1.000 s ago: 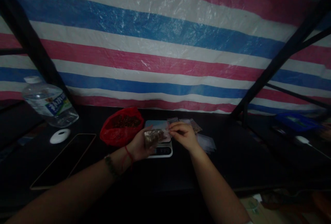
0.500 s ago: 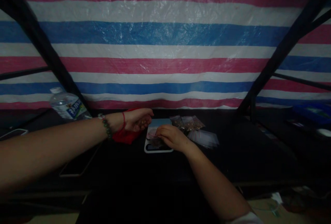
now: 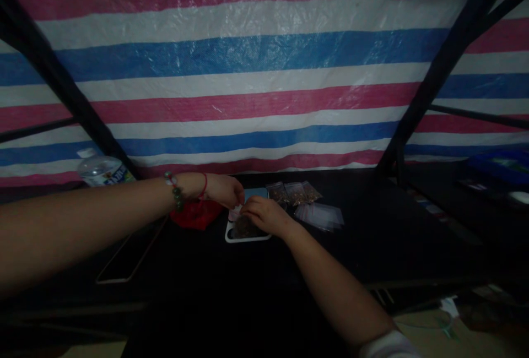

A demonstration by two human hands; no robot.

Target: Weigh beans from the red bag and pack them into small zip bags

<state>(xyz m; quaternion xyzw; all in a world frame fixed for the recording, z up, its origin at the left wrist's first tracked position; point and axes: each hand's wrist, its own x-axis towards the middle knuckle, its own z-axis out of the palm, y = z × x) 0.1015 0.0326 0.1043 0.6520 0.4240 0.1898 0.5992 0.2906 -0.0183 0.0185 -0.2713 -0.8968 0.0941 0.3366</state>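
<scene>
A small clear zip bag (image 3: 245, 227) with brown bits in its bottom hangs over the front of a flat white scale (image 3: 228, 238). My left hand (image 3: 225, 190), with a red cord and a beaded bracelet at its wrist, pinches the bag's top edge. Opposite it, my right hand (image 3: 268, 216) has its fingers closed on the same edge, the fingertips of both nearly meeting. Behind my left wrist lies a red plastic bag (image 3: 196, 216). Several filled zip bags (image 3: 295, 194) lie beyond my right hand, with a fan of flat clear bags (image 3: 320, 216) nearer.
A phone (image 3: 130, 256) lies on the dark table (image 3: 372, 237) at left. A plastic bottle (image 3: 101, 168) stands behind my left forearm, near a dark slanted post. Striped sheeting (image 3: 256, 88) closes off the back. A blue item (image 3: 498, 162) is at far right.
My left hand has come down and right from above the red bag to the zip bag's top, its fingers closing there. My right hand stays at the bag. The view has tilted slightly.
</scene>
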